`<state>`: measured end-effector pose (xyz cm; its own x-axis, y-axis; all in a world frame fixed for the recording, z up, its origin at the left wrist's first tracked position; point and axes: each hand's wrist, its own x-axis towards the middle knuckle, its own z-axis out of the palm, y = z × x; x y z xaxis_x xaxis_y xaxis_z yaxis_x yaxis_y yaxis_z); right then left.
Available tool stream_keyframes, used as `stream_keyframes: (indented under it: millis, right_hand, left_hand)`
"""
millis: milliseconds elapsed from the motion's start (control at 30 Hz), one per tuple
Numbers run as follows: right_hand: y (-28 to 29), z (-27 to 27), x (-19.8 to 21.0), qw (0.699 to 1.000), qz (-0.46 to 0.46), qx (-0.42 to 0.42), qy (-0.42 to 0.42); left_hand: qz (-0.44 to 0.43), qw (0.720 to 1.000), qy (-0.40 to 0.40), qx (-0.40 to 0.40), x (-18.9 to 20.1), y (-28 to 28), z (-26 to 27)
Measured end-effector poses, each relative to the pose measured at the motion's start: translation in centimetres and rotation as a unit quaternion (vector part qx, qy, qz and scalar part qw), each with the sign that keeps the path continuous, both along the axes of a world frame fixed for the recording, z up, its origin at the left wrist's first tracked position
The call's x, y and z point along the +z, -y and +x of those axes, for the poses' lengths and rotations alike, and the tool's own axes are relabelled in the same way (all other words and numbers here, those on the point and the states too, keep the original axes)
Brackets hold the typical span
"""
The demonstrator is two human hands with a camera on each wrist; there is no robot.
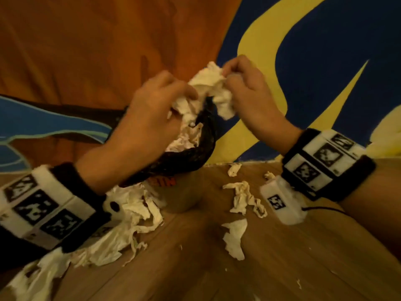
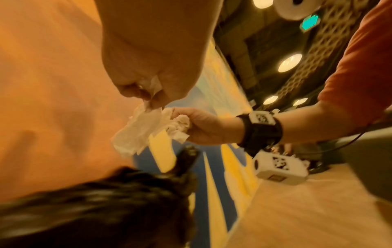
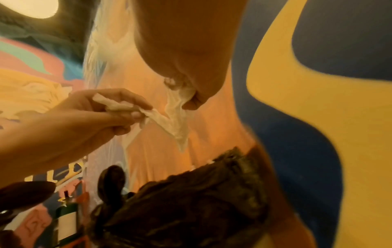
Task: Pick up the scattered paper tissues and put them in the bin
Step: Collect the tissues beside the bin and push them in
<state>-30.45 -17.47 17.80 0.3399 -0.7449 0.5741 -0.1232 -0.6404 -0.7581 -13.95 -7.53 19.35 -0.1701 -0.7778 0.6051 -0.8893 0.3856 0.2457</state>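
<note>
Above the dark woven bin both hands hold a crumpled white tissue wad between them. My left hand pinches its left side, and my right hand grips its right side with curled fingers. White tissues lie inside the bin below. In the left wrist view the tissue hangs between the two hands over the bin's rim. In the right wrist view the tissue stretches from my fingers to the left hand.
Several loose tissues lie on the wooden floor: a big heap at the left under my left wrist, and smaller pieces at the centre. A painted orange, blue and yellow wall stands right behind the bin.
</note>
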Motion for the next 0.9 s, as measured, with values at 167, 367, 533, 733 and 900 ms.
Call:
stream_keyframes:
  millis: [167,367,533,733,900]
  right_hand:
    - [0.3,6.4,-0.9,0.992,-0.013,0.025,-0.119]
    - [1.3,8.5,-2.2,0.846,-0.062,0.136,-0.512]
    - [1.4,9.6,-2.0,0.745,-0.019,0.156,-0.649]
    - [2.0,7.8,1.1,0.797,-0.045,0.177,-0.575]
    - [3.8,2.4,1.9,0.941,-0.013,0.085,-0.329]
  left_hand:
    - [0.001,0.988,0.019,0.154,-0.9,0.2,5.2]
    - [0.241,0.956,0.045,0.161,-3.1,1.6,7.0]
    - [0.475,0.859,0.075,0.175,-3.1,2.5,6.0]
    - [0.395,0.887,0.176,0.162,-0.8,3.1,5.4]
    - [0.180,0.965,0.142,0.125,0.3,2.0,3.0]
